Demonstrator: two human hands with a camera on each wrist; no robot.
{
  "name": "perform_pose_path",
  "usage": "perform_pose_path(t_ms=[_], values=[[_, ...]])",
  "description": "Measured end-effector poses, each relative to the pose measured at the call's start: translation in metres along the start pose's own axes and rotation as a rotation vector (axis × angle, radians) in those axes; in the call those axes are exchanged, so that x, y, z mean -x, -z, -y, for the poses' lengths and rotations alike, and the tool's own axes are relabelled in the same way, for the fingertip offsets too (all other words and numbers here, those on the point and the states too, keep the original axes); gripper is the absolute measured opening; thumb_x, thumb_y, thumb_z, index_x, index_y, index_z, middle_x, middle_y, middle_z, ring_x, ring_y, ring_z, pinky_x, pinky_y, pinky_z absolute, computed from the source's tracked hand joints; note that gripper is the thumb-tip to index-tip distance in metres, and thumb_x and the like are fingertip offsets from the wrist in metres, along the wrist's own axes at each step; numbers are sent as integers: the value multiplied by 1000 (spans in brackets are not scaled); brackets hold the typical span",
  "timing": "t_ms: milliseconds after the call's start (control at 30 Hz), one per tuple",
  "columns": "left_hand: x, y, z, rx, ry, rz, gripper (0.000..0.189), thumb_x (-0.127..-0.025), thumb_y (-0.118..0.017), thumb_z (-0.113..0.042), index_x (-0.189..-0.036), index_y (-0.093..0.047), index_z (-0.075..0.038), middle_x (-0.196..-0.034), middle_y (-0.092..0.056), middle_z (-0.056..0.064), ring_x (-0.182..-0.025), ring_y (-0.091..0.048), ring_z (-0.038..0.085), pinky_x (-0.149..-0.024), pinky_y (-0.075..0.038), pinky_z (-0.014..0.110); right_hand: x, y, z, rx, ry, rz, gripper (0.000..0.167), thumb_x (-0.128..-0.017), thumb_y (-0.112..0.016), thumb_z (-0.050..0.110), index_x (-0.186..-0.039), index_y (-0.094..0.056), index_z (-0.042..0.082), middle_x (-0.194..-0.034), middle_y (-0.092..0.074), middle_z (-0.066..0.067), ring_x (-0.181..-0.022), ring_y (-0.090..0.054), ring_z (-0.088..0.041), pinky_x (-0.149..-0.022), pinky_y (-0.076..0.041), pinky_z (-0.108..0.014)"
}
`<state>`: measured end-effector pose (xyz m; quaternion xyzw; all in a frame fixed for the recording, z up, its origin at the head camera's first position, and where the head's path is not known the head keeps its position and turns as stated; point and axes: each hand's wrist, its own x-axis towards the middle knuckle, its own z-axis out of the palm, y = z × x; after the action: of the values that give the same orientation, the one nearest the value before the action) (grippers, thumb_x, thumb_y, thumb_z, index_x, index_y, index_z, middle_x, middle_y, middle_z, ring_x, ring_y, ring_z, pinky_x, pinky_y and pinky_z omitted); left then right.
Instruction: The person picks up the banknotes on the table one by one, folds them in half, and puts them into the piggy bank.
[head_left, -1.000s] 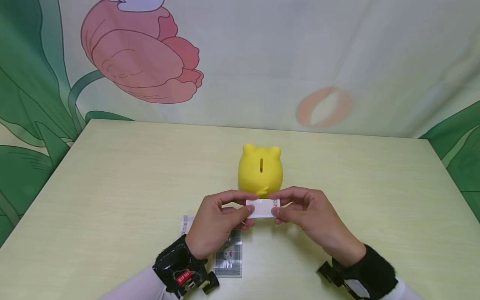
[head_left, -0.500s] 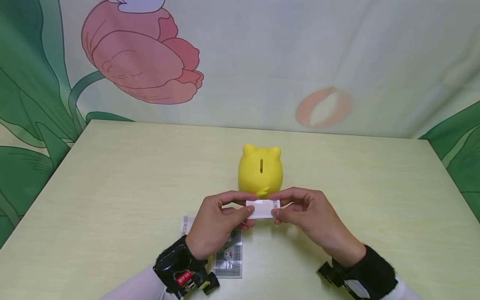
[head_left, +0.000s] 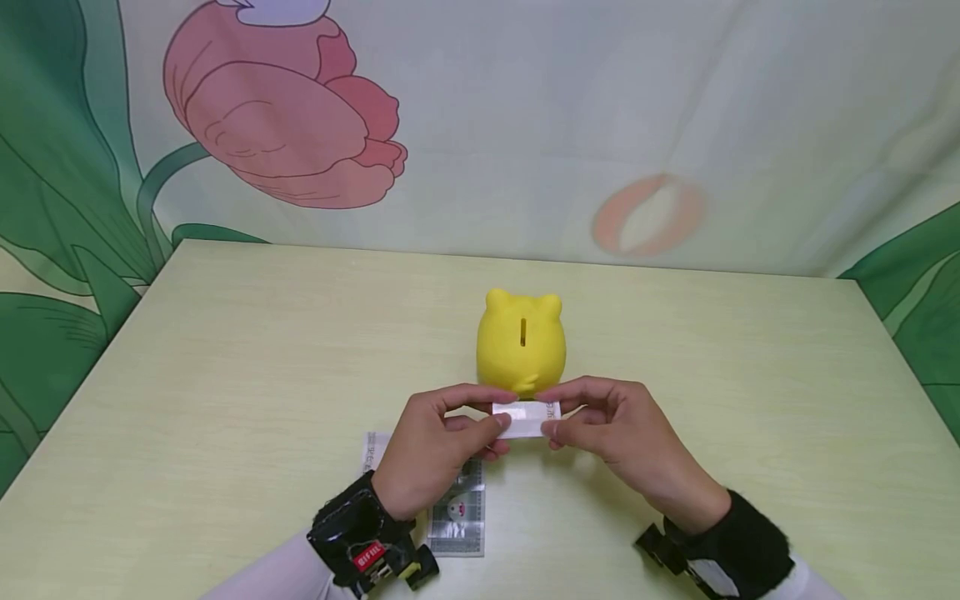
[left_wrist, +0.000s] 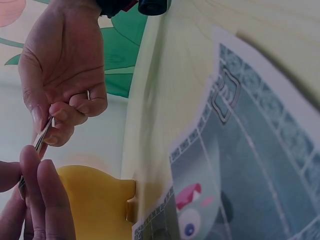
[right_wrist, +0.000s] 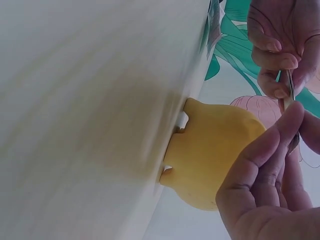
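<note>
Paper (head_left: pixel 527 420) | between left grip (head_left: pixel 422 446) and right grip (head_left: pixel 632 432) | each pinching one end | (yellow piggy bank (head_left: pixel 517 360) beyond)

Pale wooden table (head_left: pixel 300 350), flower-printed backdrop (head_left: pixel 495 108)

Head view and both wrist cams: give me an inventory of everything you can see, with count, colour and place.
Paper slip: one, white with dark print at its right end, pinched between both grips.
Piggy bank: one, yellow, on the table just beyond the slip.
Printed paper: count unclear, partly hidden; grey and white, on the table by the left grip and wrist.
Table: one, pale wood tone, under everything.
Backdrop: one, whitish with pink flower and green leaves, behind the table.
Wrist straps: two, black, one on each wrist.
Sleeves: two, pale, behind the straps.
Left grip: one, bare, at slip's left end.
Right grip: one, bare, at slip's right end.
</note>
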<state>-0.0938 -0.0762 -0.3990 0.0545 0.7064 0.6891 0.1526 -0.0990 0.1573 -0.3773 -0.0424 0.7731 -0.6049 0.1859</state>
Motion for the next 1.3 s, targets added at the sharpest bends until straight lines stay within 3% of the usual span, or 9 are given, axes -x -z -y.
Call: perform_pose_path(t_ms=[367, 667, 1000, 1300], values=[[0, 0, 1, 4, 12, -10, 26, -95, -74, -14, -119, -75, -5, -109, -72, 14, -78, -76, 15, -77, -63, 27, 0, -1, 1, 29, -25, -14, 34, -89, -82, 21, -119, -76, 7, -96, -79, -14, -92, -74, -28, -83, -54, -33], [-1, 0, 1, -7, 15, -15, 20, -97, -73, -18, -113, -78, -6, -96, -77, 23, -79, -75, 25, -77, -63, 28, -1, -2, -1, 30, -16, -20, 28, -94, -78, 26, -115, -79, 9, -109, -79, -10, -95, -74, -23, -94, -58, -37], [-2, 0, 1, 1, 11, 7, 18, -101, -69, -16, -102, -77, 0, -85, -76, 13, -74, -73, 17, -75, -64, 29, -1, -1, -2, 25, -9, -10, 27, -96, -75, 25, -112, -78, 3, -99, -79, -11, -90, -74, -21, -92, -60, -35], [-2, 1, 2, 37, 11, 43, 18, -101, -67, -13, -106, -75, 3, -80, -75, 6, -70, -72, 14, -72, -64, 30, -1, -1, -2, -12, 0, -2, 26, -97, -74, 20, -113, -76, 0, -98, -79, -11, -85, -75, -19, -86, -62, -32]])
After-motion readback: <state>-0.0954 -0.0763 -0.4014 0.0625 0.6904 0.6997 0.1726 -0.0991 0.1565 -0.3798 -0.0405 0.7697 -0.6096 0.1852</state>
